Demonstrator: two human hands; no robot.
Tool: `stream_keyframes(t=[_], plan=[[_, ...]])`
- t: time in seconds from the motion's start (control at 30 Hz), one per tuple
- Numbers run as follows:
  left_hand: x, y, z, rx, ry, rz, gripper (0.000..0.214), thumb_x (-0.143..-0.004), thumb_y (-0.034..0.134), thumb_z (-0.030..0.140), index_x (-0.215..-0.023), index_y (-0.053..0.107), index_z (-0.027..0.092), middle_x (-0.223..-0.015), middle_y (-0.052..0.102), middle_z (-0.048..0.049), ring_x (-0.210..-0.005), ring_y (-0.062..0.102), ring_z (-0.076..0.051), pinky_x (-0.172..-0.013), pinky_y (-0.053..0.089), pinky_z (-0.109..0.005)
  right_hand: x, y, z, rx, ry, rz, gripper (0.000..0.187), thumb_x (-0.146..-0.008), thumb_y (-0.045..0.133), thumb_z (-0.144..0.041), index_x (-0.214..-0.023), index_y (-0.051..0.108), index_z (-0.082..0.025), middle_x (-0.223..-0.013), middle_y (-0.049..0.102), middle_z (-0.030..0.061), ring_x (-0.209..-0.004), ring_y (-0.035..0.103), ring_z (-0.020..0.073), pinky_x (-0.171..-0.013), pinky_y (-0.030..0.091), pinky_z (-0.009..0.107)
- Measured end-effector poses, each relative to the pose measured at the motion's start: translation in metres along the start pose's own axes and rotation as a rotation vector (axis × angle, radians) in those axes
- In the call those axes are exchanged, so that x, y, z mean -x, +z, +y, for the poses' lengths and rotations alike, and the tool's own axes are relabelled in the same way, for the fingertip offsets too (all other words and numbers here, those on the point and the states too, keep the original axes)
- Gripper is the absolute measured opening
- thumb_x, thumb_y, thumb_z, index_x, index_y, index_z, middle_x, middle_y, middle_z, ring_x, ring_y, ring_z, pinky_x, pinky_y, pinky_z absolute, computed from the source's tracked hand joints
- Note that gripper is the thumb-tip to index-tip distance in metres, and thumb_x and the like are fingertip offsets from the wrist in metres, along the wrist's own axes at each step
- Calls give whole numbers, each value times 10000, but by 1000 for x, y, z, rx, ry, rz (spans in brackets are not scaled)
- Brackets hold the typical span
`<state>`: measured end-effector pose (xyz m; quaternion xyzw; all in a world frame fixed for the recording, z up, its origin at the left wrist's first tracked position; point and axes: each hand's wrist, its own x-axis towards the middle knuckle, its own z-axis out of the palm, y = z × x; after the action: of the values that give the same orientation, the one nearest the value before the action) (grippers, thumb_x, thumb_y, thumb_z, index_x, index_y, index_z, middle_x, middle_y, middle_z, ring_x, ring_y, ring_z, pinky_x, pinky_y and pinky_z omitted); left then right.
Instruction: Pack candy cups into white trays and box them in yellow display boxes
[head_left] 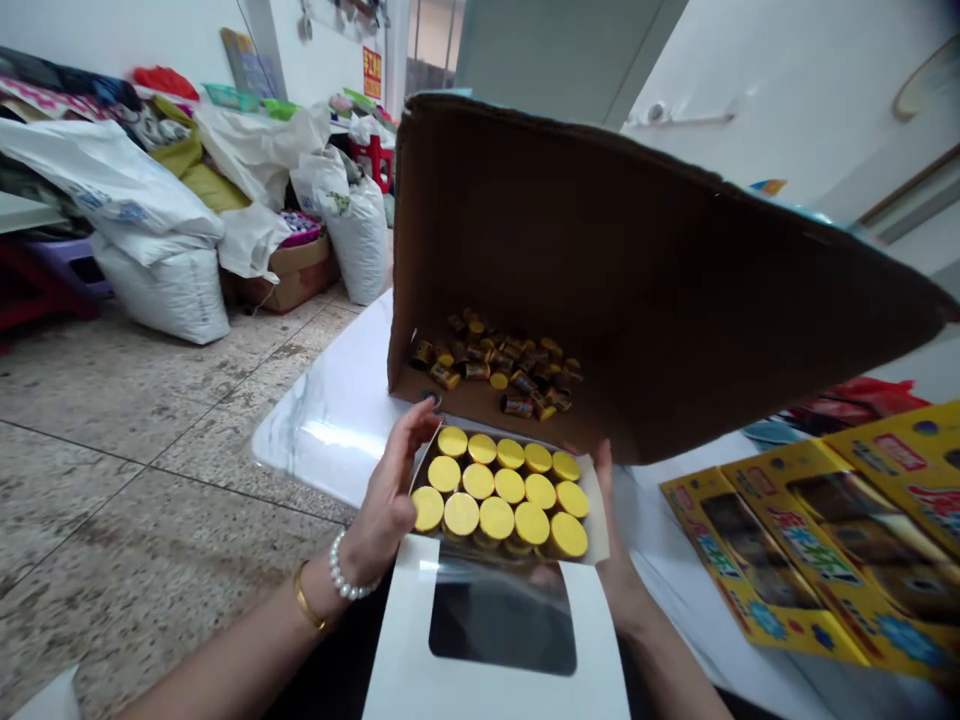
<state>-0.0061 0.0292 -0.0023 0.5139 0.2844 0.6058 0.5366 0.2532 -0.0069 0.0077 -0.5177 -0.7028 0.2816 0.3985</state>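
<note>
A small white cardboard box (401, 640) with a clear window in its lifted-back lid lies in front of me. Rows of small tubs with yellow caps (496, 518) stand upright inside it. My left hand (390, 500) grips the box's left side, thumb near the edge; a pearl bracelet and a gold bangle circle that wrist. On the opposite side my right hand (619, 540) holds the box, most of its fingers hidden behind the wall. Just beyond, a large carton (600, 250) lies tipped with its opening towards me, and loose yellow-capped tubs (517, 365) are heaped inside it.
Printed yellow boxes with windows (810, 540) stand at the right on the white marbled table (322, 430). A small dark ring-shaped item (431, 399) is near my left fingertips. Stuffed white sacks (169, 270) and a brown carton (298, 272) crowd the tiled floor at the left.
</note>
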Motion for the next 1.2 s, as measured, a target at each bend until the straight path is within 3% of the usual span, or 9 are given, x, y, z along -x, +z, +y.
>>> stream_keyframes(t=[0.07, 0.17, 0.27, 0.4, 0.6, 0.8, 0.9, 1.07, 1.2], plan=[[8, 0, -6, 45, 81, 77, 1011, -698, 421, 904, -1462, 387, 242, -1427, 456, -143, -1332, 405, -391, -1145, 294, -564, 6, -1, 5, 29, -30, 23, 1369, -638, 828, -570, -1571, -139, -306, -1665, 57, 114, -1491, 196, 379, -1137, 310, 590], [22, -9, -6, -51, 228, 136, 615, -898, 488, 611, -1371, 493, 219, -1424, 467, -158, -1346, 419, -377, -1137, 311, -585, 19, -7, 9, 88, -141, 99, 1223, -692, 822, -462, -1598, 25, -265, -1667, 67, 99, -1496, 190, 374, -1184, 251, 557], [31, -24, 5, -358, 362, -28, 467, -930, 509, 369, -1361, 531, 189, -1431, 484, -161, -1389, 386, -368, -1160, 293, -577, 26, -15, 7, 197, -274, 93, 1064, -750, 777, -353, -1595, 145, -216, -1649, 182, 92, -1476, 268, 361, -1203, 289, 492], [23, -38, 17, -625, 482, -290, 631, -934, 432, 564, -1417, 505, 164, -1386, 565, -173, -1376, 428, -375, -1179, 264, -592, 17, -26, -4, 365, -425, -113, 930, -792, 719, -350, -1577, 242, -208, -1604, 311, 99, -1444, 331, 384, -1198, 272, 568], [2, -43, 28, -726, 555, -409, 869, -785, 449, 802, -1382, 555, 179, -1234, 687, -187, -1200, 608, -403, -1104, 360, -594, -1, -37, -15, 460, -499, -201, 944, -736, 774, -391, -1543, 334, -178, -1514, 453, 154, -1374, 446, 391, -1185, 269, 611], [5, -42, 51, -862, 459, -443, 803, -799, 647, 628, -1473, 410, 260, -1256, 694, -139, -1199, 622, -382, -1135, 289, -562, -3, -40, -21, 374, -487, -117, 620, -860, 644, -343, -1447, 483, -226, -1378, 605, 118, -1284, 561, 327, -1125, 407, 535], [6, -26, 55, -915, 471, -325, 1117, -725, 786, 490, -1567, 118, 186, -1213, 696, -178, -1127, 662, -364, -1065, 402, -534, 2, -27, -23, 251, -286, 34, 788, -804, 724, -291, -1505, 374, -212, -1343, 620, 133, -1265, 572, 331, -1083, 459, 509], [2, 9, 56, -930, 214, 27, 1060, -798, 741, 336, -1576, 31, 216, -1061, 698, -107, -941, 681, -281, -881, 551, -443, 7, -8, -28, -13, 24, 299, 917, -863, 676, -288, -1586, 114, -248, -1366, 571, 151, -1206, 607, 287, -998, 533, 465], [-1, 16, 58, -878, 149, 45, 923, -861, 669, 314, -1575, 87, 250, -1093, 654, -91, -992, 650, -269, -866, 572, -418, 0, -15, -29, -3, 14, 266, 720, -901, 628, -281, -1535, 289, -316, -1475, 440, 130, -1155, 622, 261, -945, 564, 431]])
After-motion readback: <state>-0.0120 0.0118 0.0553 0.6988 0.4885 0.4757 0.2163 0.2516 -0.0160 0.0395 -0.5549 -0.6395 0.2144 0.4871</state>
